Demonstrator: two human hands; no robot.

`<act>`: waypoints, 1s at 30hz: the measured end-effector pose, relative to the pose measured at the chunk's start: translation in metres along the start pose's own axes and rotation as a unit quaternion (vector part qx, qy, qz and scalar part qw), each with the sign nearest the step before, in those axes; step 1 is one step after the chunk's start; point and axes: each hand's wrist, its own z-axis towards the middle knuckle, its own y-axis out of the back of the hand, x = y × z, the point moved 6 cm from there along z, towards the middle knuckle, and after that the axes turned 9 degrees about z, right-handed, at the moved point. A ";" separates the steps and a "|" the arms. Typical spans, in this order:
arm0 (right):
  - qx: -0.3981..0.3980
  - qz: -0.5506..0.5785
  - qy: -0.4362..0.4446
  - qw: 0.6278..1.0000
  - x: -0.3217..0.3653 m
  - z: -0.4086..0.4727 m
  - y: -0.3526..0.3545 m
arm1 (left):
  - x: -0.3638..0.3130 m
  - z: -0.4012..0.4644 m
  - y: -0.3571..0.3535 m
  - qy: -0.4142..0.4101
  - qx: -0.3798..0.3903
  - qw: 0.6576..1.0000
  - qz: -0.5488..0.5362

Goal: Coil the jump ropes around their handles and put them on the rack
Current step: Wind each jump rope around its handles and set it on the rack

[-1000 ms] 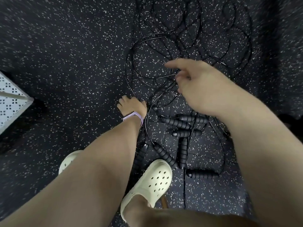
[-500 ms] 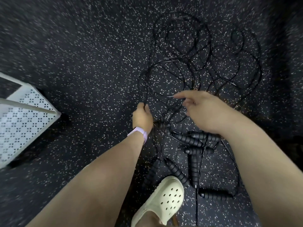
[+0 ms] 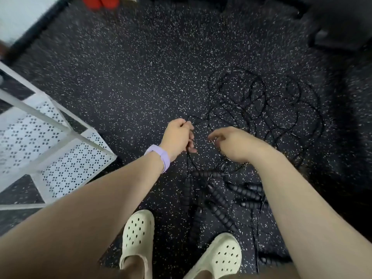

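Observation:
Several black jump ropes lie tangled on the speckled floor, their thin cords (image 3: pixel 261 109) looping at centre right. Their ribbed black handles (image 3: pixel 219 200) are scattered between my arms, just ahead of my feet. My left hand (image 3: pixel 178 136), with a lilac wristband, grips a black cord that hangs down to a handle (image 3: pixel 188 187) lifted off the floor. My right hand (image 3: pixel 231 142) has its fingers curled around thin cord beside it. The white perforated rack (image 3: pixel 66 158) stands at the left.
My two cream clogs (image 3: pixel 138 238) stand at the bottom centre, close to the handles. A dark block (image 3: pixel 338 23) sits at the top right and something red (image 3: pixel 100 1) at the top edge. A pale wall with a dark skirting runs along the top left.
Both hands have come up from the pile with cord in them, and one handle now dangles below my left hand. The view has tilted up, so more of the rack shows.

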 end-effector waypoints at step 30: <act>-0.067 0.420 0.182 0.887 0.121 -0.072 0.004 | -0.106 -0.141 0.102 -0.210 -0.102 0.947 0.222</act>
